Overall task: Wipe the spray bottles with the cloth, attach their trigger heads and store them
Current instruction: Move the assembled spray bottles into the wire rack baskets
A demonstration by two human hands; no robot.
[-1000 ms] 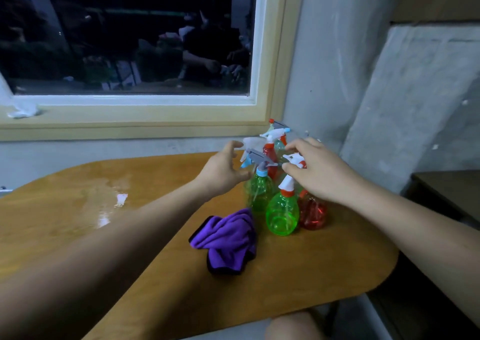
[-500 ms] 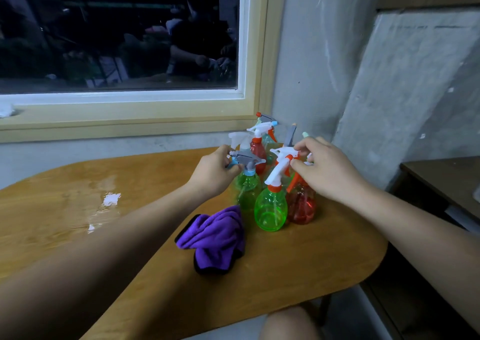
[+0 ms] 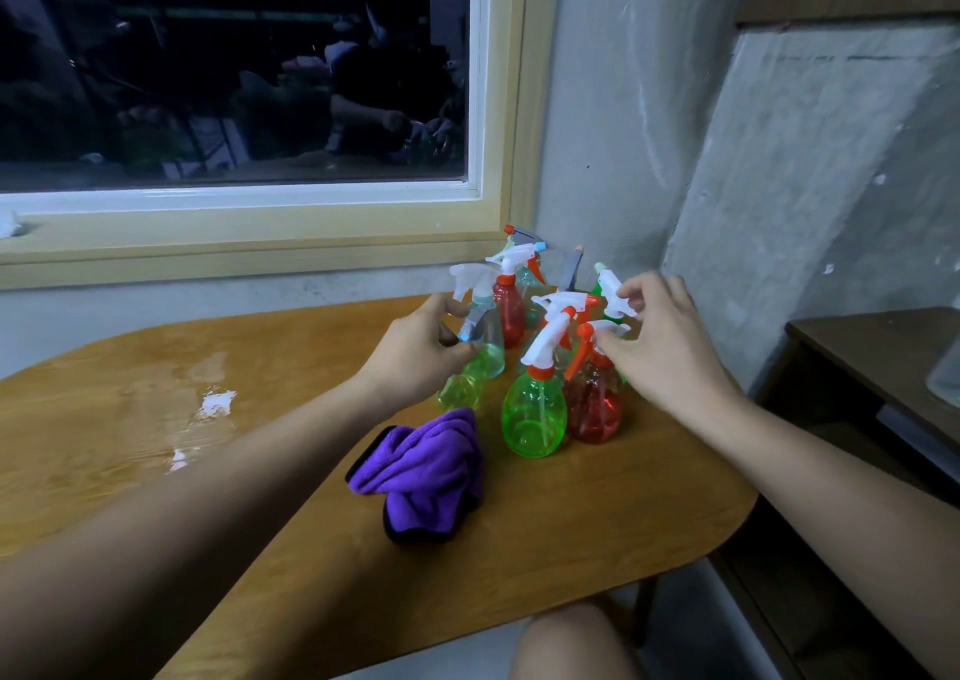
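Curling its fingers round the grey-and-blue trigger head (image 3: 474,322), the left hand (image 3: 415,362) grips the tilted green bottle (image 3: 464,384) by its top. The body leans down toward the near left, and it is unclear whether its base rests on the wooden table (image 3: 597,523). The right hand (image 3: 670,347) pinches a white trigger head (image 3: 609,288) at the right of the group. Its lower fingertips (image 3: 618,344) touch the head of the red bottle (image 3: 595,409), though it is unclear whether they hold that one too.

The spray bottles stand crowded at the table's far right, close to the wall (image 3: 623,134), many touching. An upright green bottle (image 3: 535,414) stands in front, just beside the red one. The purple cloth (image 3: 421,471) lies crumpled just in front of the group, with neither hand on it.

The bottles look like thin clear plastic and seem empty, so they are probably light and easy to tip. Their smooth round bodies may slip, especially if damp. The heads are stiff, and their jutting levers are likely to snag on neighbouring bottles. The neck just under the collar looks like the safest place to hold. For wiping, a hand round the belly should work. Lifting by the head seems safe only if the collar is screwed tight.
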